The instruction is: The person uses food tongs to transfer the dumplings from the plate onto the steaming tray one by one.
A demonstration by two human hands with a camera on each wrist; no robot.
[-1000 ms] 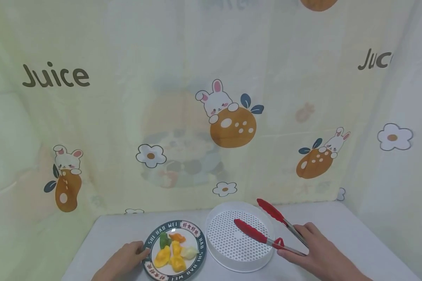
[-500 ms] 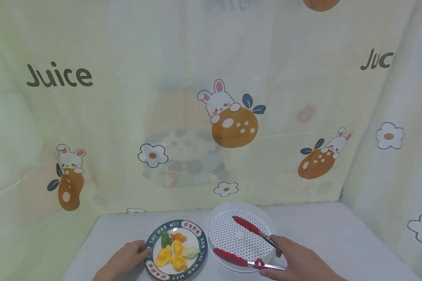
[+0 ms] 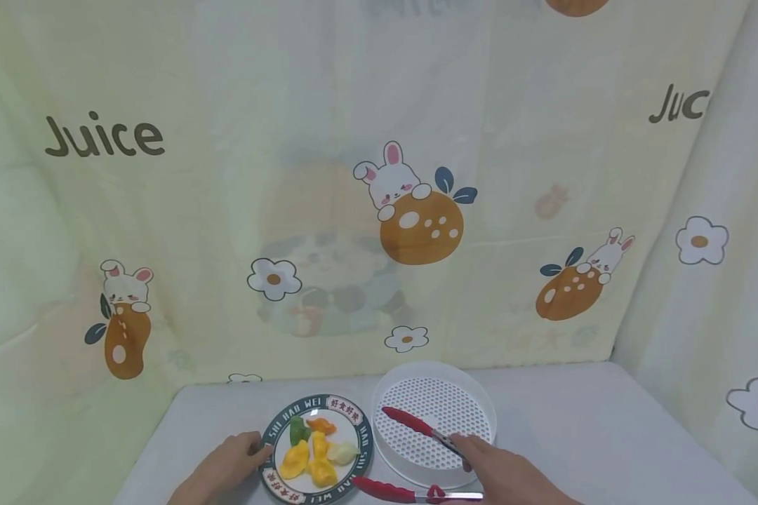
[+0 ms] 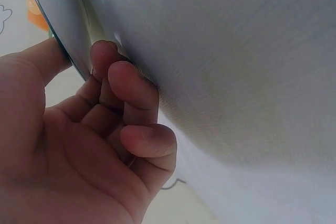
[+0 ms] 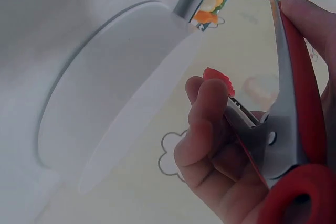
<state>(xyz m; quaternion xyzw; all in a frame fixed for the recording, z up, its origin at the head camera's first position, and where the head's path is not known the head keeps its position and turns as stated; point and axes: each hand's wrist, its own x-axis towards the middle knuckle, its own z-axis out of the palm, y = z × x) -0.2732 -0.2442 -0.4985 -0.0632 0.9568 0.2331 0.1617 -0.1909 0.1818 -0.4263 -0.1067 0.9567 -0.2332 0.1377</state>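
The left hand (image 3: 226, 461) pinched a plate (image 3: 365, 442), bottom center; the right hand (image 3: 504, 473), farther right, gripped spread red tongs (image 3: 417, 425).

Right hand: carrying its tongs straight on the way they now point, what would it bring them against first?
Probably the plate: the right hand aims the tongs toward it in the head view, one tip overlapping its rim. Height is unclear; they may pass above.

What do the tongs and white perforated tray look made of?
Tongs: silvery metal arms, possibly stainless steel, by their grey sheen; red tips, perhaps matte silicone or plastic, by their ridged moulding. White perforated tray: probably smooth plastic, by its uniform wall.
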